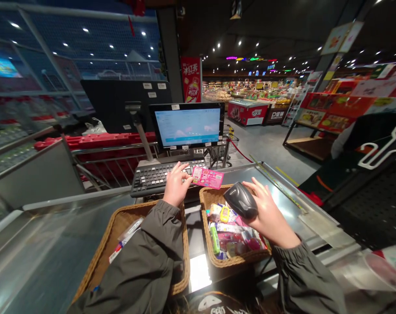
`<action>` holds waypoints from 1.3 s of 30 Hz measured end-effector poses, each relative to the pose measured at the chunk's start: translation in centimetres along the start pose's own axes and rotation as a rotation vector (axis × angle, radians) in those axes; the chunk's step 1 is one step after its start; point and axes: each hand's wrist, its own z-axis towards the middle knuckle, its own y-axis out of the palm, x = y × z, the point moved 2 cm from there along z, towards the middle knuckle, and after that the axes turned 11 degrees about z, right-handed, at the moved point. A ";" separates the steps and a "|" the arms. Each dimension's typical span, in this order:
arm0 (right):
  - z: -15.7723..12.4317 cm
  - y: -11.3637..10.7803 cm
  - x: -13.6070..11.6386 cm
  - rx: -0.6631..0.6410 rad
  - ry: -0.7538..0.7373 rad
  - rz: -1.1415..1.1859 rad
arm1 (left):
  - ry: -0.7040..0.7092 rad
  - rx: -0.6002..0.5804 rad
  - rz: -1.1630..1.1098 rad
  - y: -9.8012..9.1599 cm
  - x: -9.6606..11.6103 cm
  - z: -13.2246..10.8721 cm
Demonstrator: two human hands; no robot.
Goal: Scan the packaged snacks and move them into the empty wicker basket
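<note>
My left hand [177, 185] pinches the left end of a flat pink packet [208, 177], its printed side with a small barcode label turned up. The packet is in front of the keyboard [152, 176], above the far rim of the right wicker basket [202, 218]. In my right hand [269, 213] is a black barcode scanner [240, 199], held over that basket with its head toward the packet. Small colourful packaged goods [225, 231] fill the right basket. Under my left forearm stands another wicker basket [103, 231], with a slim clear package [127, 237] inside.
A lit checkout monitor [187, 126] stands behind the keyboard, with a second dark screen [119, 104] to its left. Metal counter surface [50, 244] runs along both sides. White hangers [380, 152] hang at the right. Shop displays and a red freezer [246, 112] lie beyond.
</note>
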 end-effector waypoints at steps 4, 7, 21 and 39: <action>0.0 0.4 -0.6 0.006 0.005 0.001 | 0.002 0.010 0.002 -0.6 -0.6 -0.3; 0.1 0.6 -1.0 0.000 0.016 -0.001 | -0.005 0.015 0.011 -1.0 -1.0 -0.6; 0.3 1.6 -3.9 -0.007 -0.037 0.029 | -0.036 0.034 0.031 -2.7 -2.8 -2.3; 0.6 2.9 -6.0 -0.023 -0.069 0.007 | -0.089 0.040 0.039 -4.4 -5.3 -3.9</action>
